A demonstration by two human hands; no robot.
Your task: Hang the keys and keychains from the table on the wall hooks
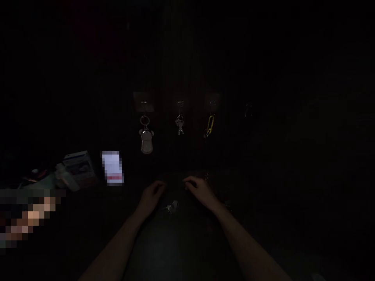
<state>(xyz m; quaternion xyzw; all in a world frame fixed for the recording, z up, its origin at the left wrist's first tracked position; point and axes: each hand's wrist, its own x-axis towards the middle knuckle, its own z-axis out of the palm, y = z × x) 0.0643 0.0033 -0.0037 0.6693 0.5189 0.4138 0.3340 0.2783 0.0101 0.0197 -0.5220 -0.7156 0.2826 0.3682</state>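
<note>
The scene is very dark. My left hand [151, 192] rests low over the table, loosely curved, thumb and fingertips a little apart, with nothing visible in it. Facing it across a small gap is my right hand [199, 189], also loosely bent and apparently holding nothing. A bunch of keys [172, 206] lies between my forearms, nearest my left hand. Another small shiny item [207, 176] sits just beyond my right hand, too dim to name. Near my right wrist is a faint metallic object [227, 205].
On hooks ahead hang a pale bear-shaped keychain [147, 141], a set of keys [180, 125] and a yellow cord loop [210, 125]. A fourth hook [249, 110] is barely visible. Left are a lit, blurred-out screen [113, 167], a box [79, 169] and a pale bottle [67, 177].
</note>
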